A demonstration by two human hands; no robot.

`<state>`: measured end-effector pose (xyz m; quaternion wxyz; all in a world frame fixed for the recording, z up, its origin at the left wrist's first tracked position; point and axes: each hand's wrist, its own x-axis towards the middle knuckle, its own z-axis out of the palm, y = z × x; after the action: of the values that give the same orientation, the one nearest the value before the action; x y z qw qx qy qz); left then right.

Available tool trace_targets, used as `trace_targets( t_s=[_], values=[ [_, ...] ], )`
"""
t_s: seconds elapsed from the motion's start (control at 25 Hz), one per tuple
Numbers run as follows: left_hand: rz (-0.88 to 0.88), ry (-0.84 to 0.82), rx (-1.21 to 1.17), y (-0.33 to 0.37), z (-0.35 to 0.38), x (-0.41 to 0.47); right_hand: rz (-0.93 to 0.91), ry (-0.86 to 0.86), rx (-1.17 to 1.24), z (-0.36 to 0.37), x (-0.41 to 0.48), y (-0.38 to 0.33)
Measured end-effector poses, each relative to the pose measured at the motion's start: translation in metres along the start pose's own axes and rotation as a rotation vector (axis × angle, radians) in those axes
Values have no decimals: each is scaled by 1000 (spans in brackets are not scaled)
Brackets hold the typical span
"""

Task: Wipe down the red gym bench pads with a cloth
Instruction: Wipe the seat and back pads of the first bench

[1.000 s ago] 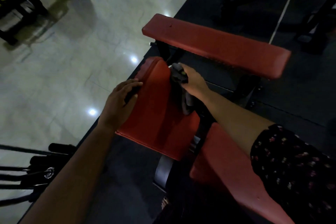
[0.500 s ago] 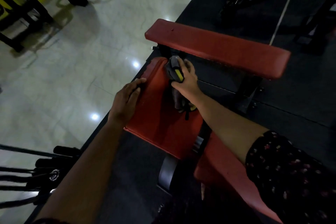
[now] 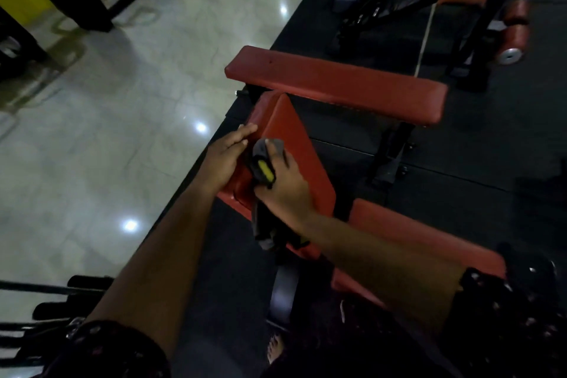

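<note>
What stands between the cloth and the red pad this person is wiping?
Nothing visible does. The right hand holds the dark cloth directly against the angled red pad. The left hand rests on the pad's left edge beside the cloth, likely blocking wipes that way.

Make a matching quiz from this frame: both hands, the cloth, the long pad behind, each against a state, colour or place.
1 left hand
2 right hand
3 cloth
4 long bench pad

A dark grey with a yellow patch
B untouched, beyond the tilted pad
C fingers straight, resting on the tilted pad's left edge
D grips the cloth on the tilted pad

Pairs: 1-C, 2-D, 3-A, 4-B
</note>
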<state>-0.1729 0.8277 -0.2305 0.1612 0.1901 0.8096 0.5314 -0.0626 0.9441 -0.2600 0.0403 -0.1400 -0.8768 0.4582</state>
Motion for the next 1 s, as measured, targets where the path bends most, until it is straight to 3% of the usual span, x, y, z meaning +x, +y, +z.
trace_targets(
  t_s=[0.2, 0.36, 0.48, 0.68, 0.8, 0.92, 1.0],
  values=[
    [100, 13, 176, 1, 5, -9, -135, 124, -180, 55, -66, 11],
    [160, 2, 306, 3, 4, -12, 107, 81, -11, 52, -67, 15],
    [185, -20, 319, 1, 2, -11, 244, 171, 120, 46, -49, -12],
    [207, -51, 356, 3, 2, -10, 71, 184, -110, 69, -78, -16],
    [230, -37, 410, 1, 4, -10, 169, 95, -151, 65, -78, 9],
    [253, -61, 526, -1, 4, -6, 305, 196, 121, 47, -51, -1],
    [243, -142, 659, -1, 5, 0, 230, 197, 241, 42, -39, -13]
  ],
)
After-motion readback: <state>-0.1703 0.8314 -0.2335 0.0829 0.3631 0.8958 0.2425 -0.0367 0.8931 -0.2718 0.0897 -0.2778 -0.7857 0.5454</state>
